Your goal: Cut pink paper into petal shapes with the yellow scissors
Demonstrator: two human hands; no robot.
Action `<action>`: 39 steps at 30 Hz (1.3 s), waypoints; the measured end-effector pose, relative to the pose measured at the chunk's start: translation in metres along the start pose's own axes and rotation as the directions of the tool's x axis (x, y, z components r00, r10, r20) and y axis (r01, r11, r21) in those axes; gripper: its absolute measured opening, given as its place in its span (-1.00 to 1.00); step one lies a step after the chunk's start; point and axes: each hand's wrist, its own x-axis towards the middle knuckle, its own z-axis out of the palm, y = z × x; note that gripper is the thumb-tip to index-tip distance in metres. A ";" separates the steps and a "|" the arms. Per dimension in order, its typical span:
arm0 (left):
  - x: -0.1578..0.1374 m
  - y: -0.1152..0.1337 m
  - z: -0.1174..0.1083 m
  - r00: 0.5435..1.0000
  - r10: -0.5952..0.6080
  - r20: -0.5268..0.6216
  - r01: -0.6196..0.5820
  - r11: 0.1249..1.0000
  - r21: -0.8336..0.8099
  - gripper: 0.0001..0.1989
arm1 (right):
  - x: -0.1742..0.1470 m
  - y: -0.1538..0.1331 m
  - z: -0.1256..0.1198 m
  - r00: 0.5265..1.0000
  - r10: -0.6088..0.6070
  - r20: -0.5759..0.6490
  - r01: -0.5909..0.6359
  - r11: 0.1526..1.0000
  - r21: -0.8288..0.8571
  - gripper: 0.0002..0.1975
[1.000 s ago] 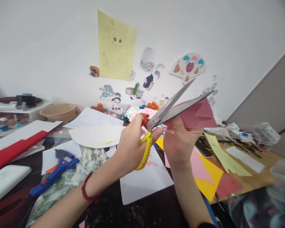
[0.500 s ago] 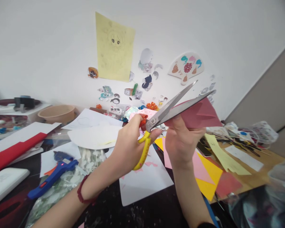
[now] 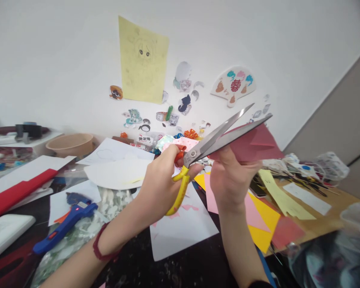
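The left hand (image 3: 160,186) is curled around the handles of the scissors (image 3: 193,153), whose parted blades point far right. The right hand (image 3: 231,182) pinches dark red paper (image 3: 258,146) against the lower blade; a blue glue gun (image 3: 66,227) lies left.

The left forearm (image 3: 117,230) slanted up to the left hand (image 3: 160,182), which curled in a grip. The right forearm (image 3: 237,240) rose more steeply, the right hand (image 3: 232,178) pinching near the other.
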 end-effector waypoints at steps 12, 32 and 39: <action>0.003 -0.003 -0.005 0.999 0.035 0.007 -0.036 0.998 0.061 -0.66 | 0.003 -0.001 -0.006 0.999 -0.022 0.048 0.022 1.000 0.003 -0.91; 0.005 0.001 -0.009 0.999 0.009 0.036 -0.014 0.987 0.161 -0.57 | 0.011 -0.001 -0.015 0.995 0.048 0.091 -0.052 0.998 0.045 -0.89; 0.004 -0.003 -0.006 0.999 -0.007 0.035 -0.001 0.975 0.224 -0.53 | 0.011 -0.004 -0.016 0.988 0.097 0.123 -0.103 0.994 0.042 -0.91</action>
